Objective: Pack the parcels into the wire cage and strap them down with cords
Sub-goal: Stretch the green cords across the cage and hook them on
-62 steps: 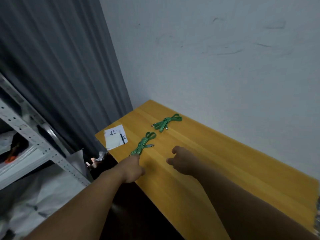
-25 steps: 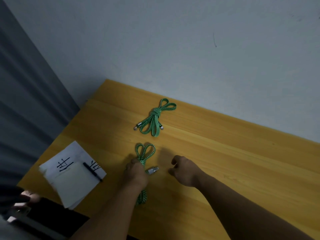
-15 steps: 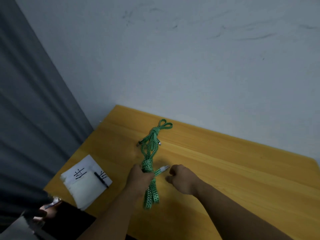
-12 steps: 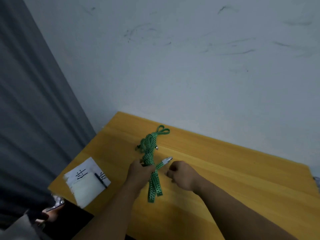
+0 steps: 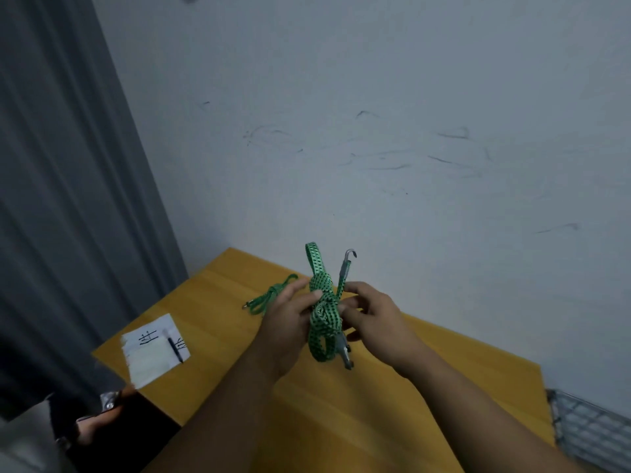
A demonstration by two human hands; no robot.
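Note:
A knotted green bungee cord (image 5: 322, 310) with metal hooks is held up above the wooden table (image 5: 375, 404). My left hand (image 5: 290, 322) pinches the knot from the left, thumb on it. My right hand (image 5: 370, 314) grips the cord from the right, and one hook end sticks up past its fingers while the other hook hangs below. A second knotted green cord (image 5: 268, 297) lies on the table behind my left hand. A corner of the wire cage (image 5: 590, 435) shows at the lower right. No parcels are in view.
White paper sheets (image 5: 153, 349) with a black pen (image 5: 174, 348) lie on the table's left corner. A grey curtain (image 5: 68, 199) hangs on the left. A pale wall (image 5: 375, 131) stands behind the table.
The near cord was on the table; my left hand gripped it and lifted it. Now both hands hold it up in front of me, the right hand having joined at the knot.

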